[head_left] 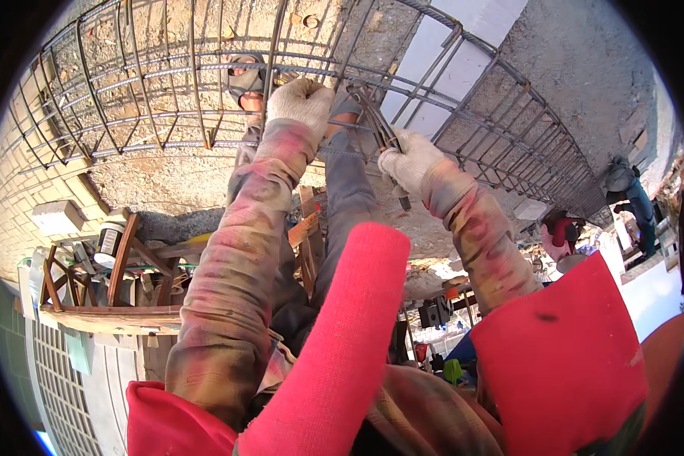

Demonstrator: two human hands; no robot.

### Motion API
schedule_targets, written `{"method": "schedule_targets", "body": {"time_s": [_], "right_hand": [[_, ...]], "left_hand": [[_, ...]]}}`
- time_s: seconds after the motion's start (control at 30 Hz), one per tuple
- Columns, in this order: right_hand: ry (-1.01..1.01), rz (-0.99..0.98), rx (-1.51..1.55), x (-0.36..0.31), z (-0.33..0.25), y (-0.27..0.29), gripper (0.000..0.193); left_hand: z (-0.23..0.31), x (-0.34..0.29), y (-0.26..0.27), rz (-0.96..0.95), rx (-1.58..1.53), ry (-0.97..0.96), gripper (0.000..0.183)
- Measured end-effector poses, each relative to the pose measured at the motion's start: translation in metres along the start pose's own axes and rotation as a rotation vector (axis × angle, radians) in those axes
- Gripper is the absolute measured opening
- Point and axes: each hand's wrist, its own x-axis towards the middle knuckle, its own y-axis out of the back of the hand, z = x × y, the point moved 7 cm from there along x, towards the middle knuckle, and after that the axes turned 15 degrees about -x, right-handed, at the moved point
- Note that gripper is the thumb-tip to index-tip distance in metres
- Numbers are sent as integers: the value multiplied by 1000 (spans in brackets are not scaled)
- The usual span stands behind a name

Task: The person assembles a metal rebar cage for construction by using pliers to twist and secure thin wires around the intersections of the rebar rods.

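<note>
Red cloth (342, 327): nearest the head camera, below the fingers; probably worn against sun;
Left hand (302, 102): gloved, fingers clenched at the steel cage (275, 45); whether on bar or wire, cannot tell; perhaps bracing;
Right hand (414, 161): gloved, fingers wrapped round a plier-like tool (378, 121), likely for leverage;
Steel cage: spreading leftward and rightward past both hands' fingers;
Sandalled foot (245, 77): left of the left fingers, presumably for balance.

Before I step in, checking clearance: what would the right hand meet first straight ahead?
Probably the rebar cage, with the pliers-like tool in the right hand leading; depth is unclear.
</note>
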Motion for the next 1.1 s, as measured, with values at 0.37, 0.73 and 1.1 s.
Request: {"method": "schedule_targets", "body": {"time_s": [0.37, 0.73, 1.1], "right_hand": [[18, 168, -534, 0, -36, 14, 32], [-80, 278, -8, 34, 2, -48, 18], [164, -762, 1124, -7, -28, -66, 13]], "left_hand": [[-11, 2, -1, -11, -99, 141, 22], [-52, -6, -19, -213, -644, 777, 14], [-83, -18, -36, -559, -1186, 904, 31]]}}
